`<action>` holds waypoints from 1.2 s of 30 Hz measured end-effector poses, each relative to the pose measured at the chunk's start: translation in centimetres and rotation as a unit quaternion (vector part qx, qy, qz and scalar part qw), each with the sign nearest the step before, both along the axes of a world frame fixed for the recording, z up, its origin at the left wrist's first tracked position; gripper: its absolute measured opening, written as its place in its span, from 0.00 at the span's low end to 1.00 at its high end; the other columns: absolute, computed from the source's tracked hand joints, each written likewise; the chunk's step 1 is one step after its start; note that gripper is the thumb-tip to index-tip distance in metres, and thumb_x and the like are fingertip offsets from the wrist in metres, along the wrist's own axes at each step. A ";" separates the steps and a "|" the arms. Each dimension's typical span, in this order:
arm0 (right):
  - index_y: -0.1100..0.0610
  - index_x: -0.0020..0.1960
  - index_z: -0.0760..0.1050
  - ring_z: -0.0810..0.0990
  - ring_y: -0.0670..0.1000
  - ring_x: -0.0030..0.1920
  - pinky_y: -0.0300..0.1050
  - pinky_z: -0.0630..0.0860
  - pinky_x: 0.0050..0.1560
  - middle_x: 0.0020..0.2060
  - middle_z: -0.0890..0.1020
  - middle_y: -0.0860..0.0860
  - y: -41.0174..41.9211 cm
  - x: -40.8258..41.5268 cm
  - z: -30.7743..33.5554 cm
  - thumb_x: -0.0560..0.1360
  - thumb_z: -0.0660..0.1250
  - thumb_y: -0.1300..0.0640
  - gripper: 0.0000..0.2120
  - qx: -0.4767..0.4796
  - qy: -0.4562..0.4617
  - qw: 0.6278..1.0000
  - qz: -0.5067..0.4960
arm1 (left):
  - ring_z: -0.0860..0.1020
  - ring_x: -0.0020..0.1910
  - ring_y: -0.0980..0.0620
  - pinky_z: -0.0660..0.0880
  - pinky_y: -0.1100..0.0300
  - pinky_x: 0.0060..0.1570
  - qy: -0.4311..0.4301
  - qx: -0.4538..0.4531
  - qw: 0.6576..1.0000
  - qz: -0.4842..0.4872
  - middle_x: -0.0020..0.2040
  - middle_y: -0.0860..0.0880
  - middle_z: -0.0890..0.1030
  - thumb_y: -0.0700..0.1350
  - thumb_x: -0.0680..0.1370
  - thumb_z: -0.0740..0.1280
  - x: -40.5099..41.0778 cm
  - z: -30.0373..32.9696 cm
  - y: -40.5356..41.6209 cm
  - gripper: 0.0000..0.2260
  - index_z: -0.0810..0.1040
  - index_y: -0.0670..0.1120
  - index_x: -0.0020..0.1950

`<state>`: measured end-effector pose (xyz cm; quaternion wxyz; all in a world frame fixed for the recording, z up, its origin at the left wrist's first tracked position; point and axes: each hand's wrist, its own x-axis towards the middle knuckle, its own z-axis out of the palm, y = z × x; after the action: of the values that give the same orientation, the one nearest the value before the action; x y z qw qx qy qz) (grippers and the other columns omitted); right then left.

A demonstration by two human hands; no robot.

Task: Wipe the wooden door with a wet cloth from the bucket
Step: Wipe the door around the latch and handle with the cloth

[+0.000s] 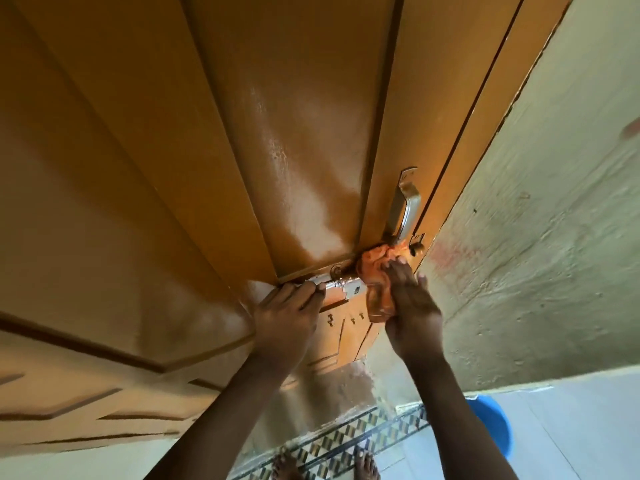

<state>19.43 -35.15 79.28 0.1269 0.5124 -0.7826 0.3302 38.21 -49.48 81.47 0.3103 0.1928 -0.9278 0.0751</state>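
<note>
Orange cloth pressed on the wet wooden door, bucket on the floor.

The door (214, 140) is orange-brown wood with raised panels; a glossy damp patch shines on the panel above the bolt. The cloth (375, 271) is orange and crumpled, flat against the door just below the metal handle and beside the bolt, partly covered by a hand. The bucket (493, 427) is blue, standing on the pale floor near the wall, only its rim and side showing behind a forearm.
</note>
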 end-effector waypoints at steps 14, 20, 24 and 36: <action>0.53 0.78 0.58 0.74 0.68 0.69 0.67 0.82 0.52 0.76 0.67 0.59 -0.6 2.5 0.5 0.76 0.61 0.62 0.31 -0.005 -0.128 0.990 -0.056 | 0.82 0.49 0.46 0.82 0.53 0.42 0.021 0.064 0.996 0.053 0.52 0.48 0.86 0.36 0.70 0.77 -0.4 -0.5 1.5 0.15 0.88 0.45 0.56; 0.52 0.75 0.68 0.85 0.57 0.50 0.38 0.80 0.44 0.65 0.81 0.59 -0.4 4.7 2.2 0.79 0.58 0.57 0.24 -0.038 -0.178 0.981 0.072 | 0.80 0.46 0.45 0.80 0.54 0.38 0.045 0.136 0.987 0.073 0.48 0.49 0.83 0.33 0.67 0.79 -0.7 0.7 2.0 0.14 0.88 0.46 0.50; 0.52 0.59 0.83 0.85 0.45 0.45 0.50 0.84 0.49 0.42 0.88 0.47 -0.3 5.0 5.3 0.80 0.65 0.61 0.12 -0.179 -0.519 0.835 -0.033 | 0.82 0.47 0.44 0.82 0.54 0.36 0.071 0.155 0.981 0.096 0.49 0.48 0.84 0.30 0.69 0.79 -0.2 0.8 2.0 0.16 0.89 0.44 0.53; 0.63 0.74 0.70 0.65 0.58 0.77 0.55 0.80 0.63 0.73 0.72 0.59 -2.7 6.9 2.3 0.79 0.54 0.55 0.26 0.030 0.040 0.977 0.205 | 0.83 0.41 0.47 0.82 0.53 0.33 0.119 0.158 0.974 0.113 0.43 0.48 0.86 0.49 0.78 0.69 2.2 -1.3 0.5 0.11 0.88 0.45 0.46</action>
<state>26.29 -37.82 81.54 0.0719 0.6781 -0.6647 0.3051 40.44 -48.94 80.19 0.3738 0.3502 -0.8567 -0.0612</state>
